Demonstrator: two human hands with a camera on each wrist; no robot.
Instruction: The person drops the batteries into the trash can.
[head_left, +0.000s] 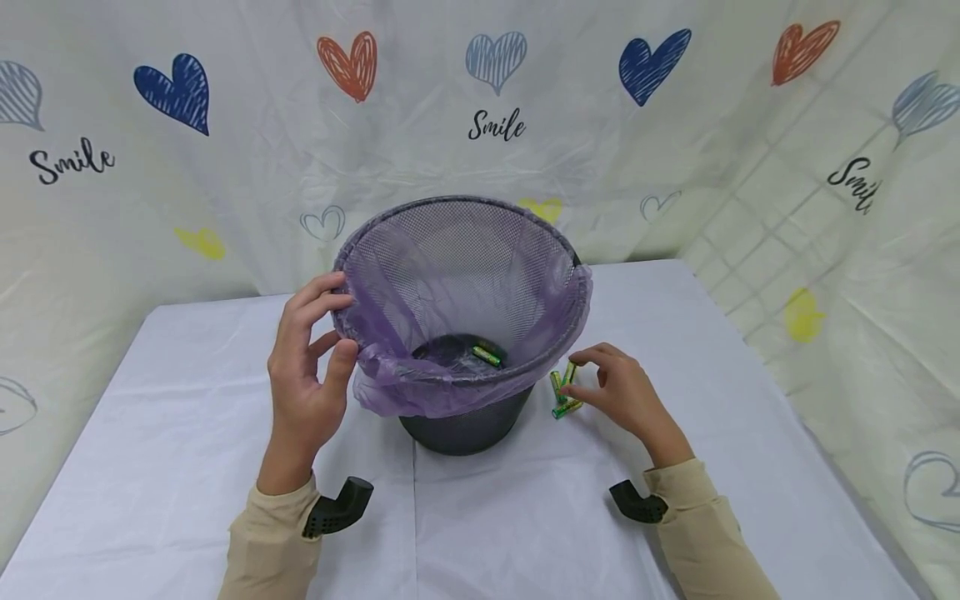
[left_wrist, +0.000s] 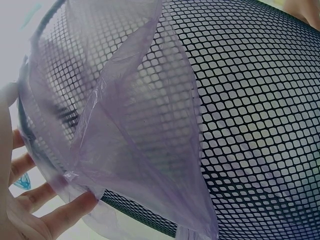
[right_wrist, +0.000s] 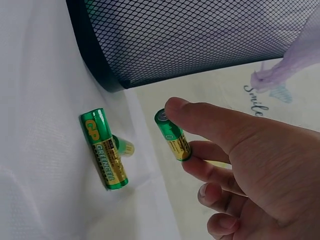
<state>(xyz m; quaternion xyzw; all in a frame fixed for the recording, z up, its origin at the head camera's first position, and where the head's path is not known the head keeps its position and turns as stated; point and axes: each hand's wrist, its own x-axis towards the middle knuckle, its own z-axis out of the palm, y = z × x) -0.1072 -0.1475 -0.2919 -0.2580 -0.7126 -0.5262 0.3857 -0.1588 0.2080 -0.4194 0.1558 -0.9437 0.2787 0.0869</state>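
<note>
A black mesh wastebasket [head_left: 461, 433] stands on the table, lined with a translucent purple bag [head_left: 420, 396] folded over its rim. My left hand [head_left: 307, 367] rests its fingertips against the left side of the lined rim, thumb spread lower down. To the right of the basket, my right hand [head_left: 622, 392] pinches a green and gold battery [right_wrist: 173, 137] between thumb and fingers. Below it a battery [right_wrist: 104, 150] lies on the table, and another battery [right_wrist: 123, 145] is partly hidden behind that one. Inside the basket, a green battery [head_left: 486, 356] lies on the bottom.
A white cloth covers the table [head_left: 480, 533]. Behind it hangs a pale curtain [head_left: 420, 142] printed with hearts and the word Smile, close to the basket's back. Black wrist mounts [head_left: 337, 508] stick out inward from both sleeves.
</note>
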